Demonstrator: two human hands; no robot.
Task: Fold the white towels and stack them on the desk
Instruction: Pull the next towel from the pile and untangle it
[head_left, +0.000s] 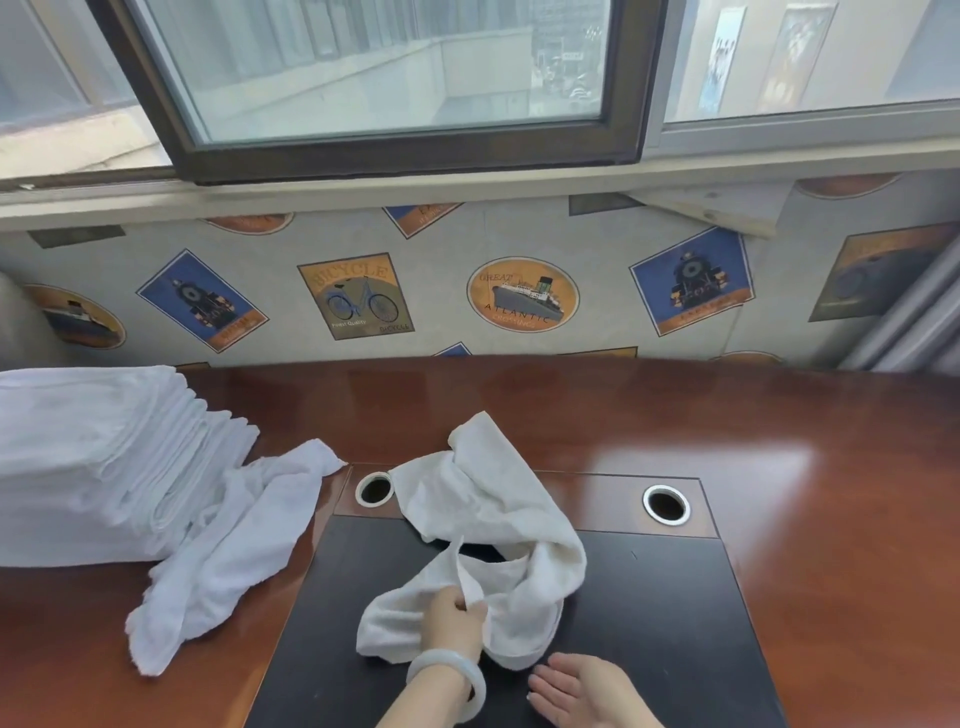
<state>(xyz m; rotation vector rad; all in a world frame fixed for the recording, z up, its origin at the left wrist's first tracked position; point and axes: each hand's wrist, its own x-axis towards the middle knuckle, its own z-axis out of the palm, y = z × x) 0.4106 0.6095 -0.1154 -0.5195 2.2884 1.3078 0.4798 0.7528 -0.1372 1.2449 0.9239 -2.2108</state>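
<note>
A crumpled white towel (488, 525) lies on the dark desk pad (675, 623), directly ahead of the person's hands. Its long axis runs away from them, tilted slightly left, with the near end bunched. The left hand (457, 618) pinches an edge at that near end, fingers closed on the cloth, and is the nearer hand. The right hand (576, 691) lies open and flat on the pad just right of the towel, apparently not touching it. Spreading it likely needs that free hand. Further left lie another loose towel (228, 551) and a folded stack (93, 457).
</note>
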